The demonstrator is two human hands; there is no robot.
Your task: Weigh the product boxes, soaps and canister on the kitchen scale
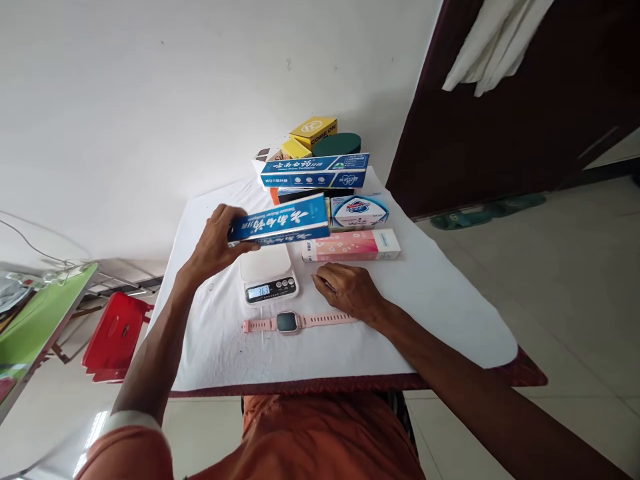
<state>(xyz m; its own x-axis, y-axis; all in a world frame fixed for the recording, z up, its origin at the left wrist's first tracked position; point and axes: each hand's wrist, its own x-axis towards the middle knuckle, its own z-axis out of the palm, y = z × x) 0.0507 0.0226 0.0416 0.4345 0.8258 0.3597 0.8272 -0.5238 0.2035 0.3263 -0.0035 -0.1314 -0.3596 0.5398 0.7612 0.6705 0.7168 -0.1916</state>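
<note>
My left hand point(215, 243) is closed round the left end of a blue toothpaste box point(280, 219), tilted and held above a white digital scale point(265, 267). The scale's lit display seems to read 363, and the part of its plate that I can see bears nothing. My right hand point(350, 290) rests on the table right of the scale, its fingers curled with nothing visible in them. In front of it lies a pink smartwatch point(287, 323) with its strap stretched out, the right end close to my wrist. A pink and white box point(353, 245) lies just beyond my right hand.
Behind stand a soap box point(360, 211), another blue toothpaste box point(315, 172), a yellow box point(314, 131) and a round green lid point(337, 143). A white cloth point(425, 300) covers the table, which meets the wall. A red stool point(117, 337) stands left.
</note>
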